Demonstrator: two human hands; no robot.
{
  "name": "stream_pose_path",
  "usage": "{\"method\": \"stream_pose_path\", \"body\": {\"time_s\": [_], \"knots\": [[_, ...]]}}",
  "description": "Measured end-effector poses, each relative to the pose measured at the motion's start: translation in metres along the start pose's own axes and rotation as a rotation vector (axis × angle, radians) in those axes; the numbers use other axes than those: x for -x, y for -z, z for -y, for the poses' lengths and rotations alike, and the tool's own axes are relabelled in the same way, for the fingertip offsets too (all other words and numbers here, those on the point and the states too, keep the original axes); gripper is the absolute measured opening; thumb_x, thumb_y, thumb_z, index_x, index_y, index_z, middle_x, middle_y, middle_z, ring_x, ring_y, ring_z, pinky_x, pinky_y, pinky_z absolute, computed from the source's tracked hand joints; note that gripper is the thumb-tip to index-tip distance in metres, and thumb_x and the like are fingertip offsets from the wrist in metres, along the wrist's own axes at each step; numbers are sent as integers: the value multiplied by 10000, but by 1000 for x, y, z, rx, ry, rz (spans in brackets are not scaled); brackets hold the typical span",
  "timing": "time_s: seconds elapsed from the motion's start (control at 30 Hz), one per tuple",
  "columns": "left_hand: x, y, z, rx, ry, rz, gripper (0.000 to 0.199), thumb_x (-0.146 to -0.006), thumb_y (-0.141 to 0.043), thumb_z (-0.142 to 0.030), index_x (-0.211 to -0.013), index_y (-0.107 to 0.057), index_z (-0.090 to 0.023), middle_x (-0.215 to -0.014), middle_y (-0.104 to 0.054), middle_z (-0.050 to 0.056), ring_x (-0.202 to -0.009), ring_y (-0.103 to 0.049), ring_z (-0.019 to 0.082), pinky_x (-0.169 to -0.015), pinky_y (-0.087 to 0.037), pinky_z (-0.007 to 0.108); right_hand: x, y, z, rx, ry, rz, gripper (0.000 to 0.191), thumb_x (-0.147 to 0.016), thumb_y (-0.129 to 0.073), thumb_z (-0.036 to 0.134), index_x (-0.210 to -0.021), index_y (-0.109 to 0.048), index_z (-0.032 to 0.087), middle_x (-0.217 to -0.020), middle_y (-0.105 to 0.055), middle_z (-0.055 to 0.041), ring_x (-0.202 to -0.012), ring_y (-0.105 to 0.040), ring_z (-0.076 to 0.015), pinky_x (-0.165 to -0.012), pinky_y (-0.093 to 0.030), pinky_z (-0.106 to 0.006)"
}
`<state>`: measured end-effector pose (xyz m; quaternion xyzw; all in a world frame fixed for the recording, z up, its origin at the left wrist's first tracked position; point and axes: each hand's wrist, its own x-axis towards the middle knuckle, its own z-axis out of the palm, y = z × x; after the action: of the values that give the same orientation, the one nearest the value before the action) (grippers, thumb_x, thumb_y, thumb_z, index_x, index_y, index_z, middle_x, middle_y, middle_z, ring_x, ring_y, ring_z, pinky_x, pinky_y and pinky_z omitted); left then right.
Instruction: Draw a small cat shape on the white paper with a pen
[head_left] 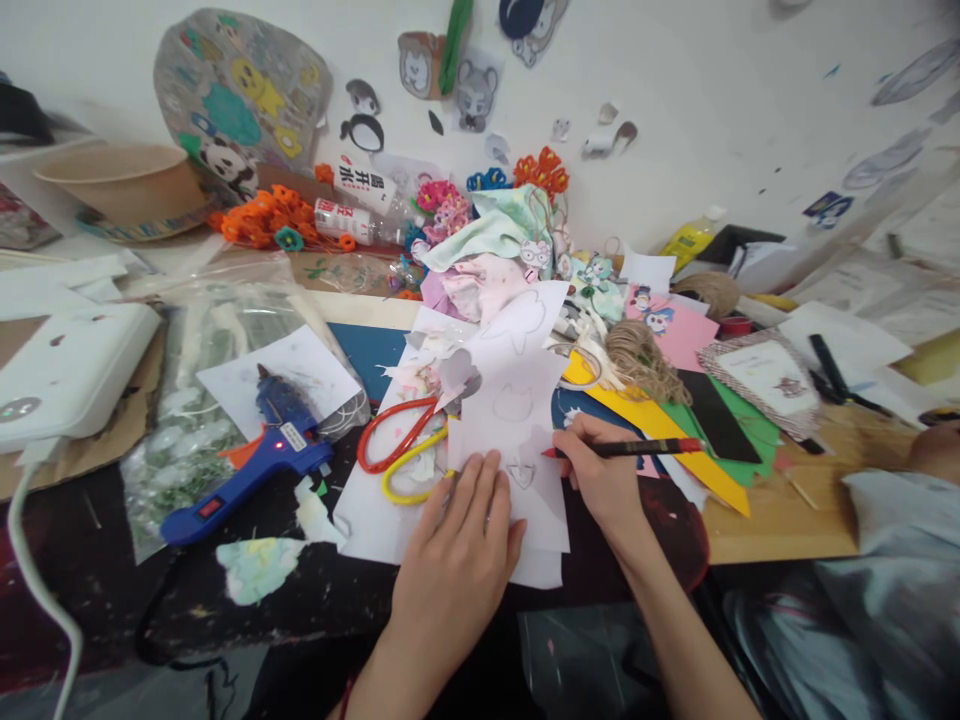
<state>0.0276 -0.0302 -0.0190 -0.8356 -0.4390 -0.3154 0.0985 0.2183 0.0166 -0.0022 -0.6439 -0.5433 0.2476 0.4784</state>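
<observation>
My left hand lies flat with fingers stretched over the lower left of a white sheet of paper. Several pencil outlines run down the sheet, the lowest a small pointed shape beside my left fingertips. My right hand pinches a black pen with red ends. Its red tip is close to the sheet's right edge; whether it touches the paper I cannot tell. Scissors with one red and one yellow handle loop lie just left of the sheet, their blades hidden under paper scraps.
Left of the sheet rests a blue glue gun on paper and a plastic bag. A white power box with a cable stands farther left. Behind are fabric scraps and twine. Another person's grey clothing shows at right.
</observation>
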Motion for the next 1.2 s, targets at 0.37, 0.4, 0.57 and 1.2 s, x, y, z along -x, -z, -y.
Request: {"method": "stream_pose_path", "body": {"time_s": [0.37,0.4,0.57,1.2], "knots": [[1,0,0,0,-5,13,358,-1044,-441,-283,-1264,-640,-82,-1419,-608,124,-1280,-613,248,-1062,-383,421,1,1,5,0,4,82,324,-803,-604,204,-496,-502,213,-421,-491,59,-386,-399,-94,-429,-287,-260],[1,0,0,-1,-6,14,359,-1045,-439,-284,-1263,-640,-81,-1418,-609,125,-1279,-614,249,-1060,-384,421,1,1,6,2,4,88,320,-797,-604,201,-495,-500,213,-419,-488,60,-385,-399,-94,-430,-288,-260],[1,0,1,-5,-8,12,355,-1044,-438,-278,-1258,-643,-82,-1409,-617,122,-1273,-618,248,-1056,-390,418,1,1,6,5,2,87,322,-797,-596,207,-491,-497,215,-412,-476,60,-384,-396,-97,-431,-289,-262],[0,2,1,-9,-11,12,341,-1035,-461,-274,-1245,-655,-88,-1401,-624,124,-1268,-623,249,-1059,-396,410,2,2,6,-4,12,78,320,-781,-596,193,-485,-478,220,-410,-452,63,-421,-391,-108,-466,-294,-272]]}}
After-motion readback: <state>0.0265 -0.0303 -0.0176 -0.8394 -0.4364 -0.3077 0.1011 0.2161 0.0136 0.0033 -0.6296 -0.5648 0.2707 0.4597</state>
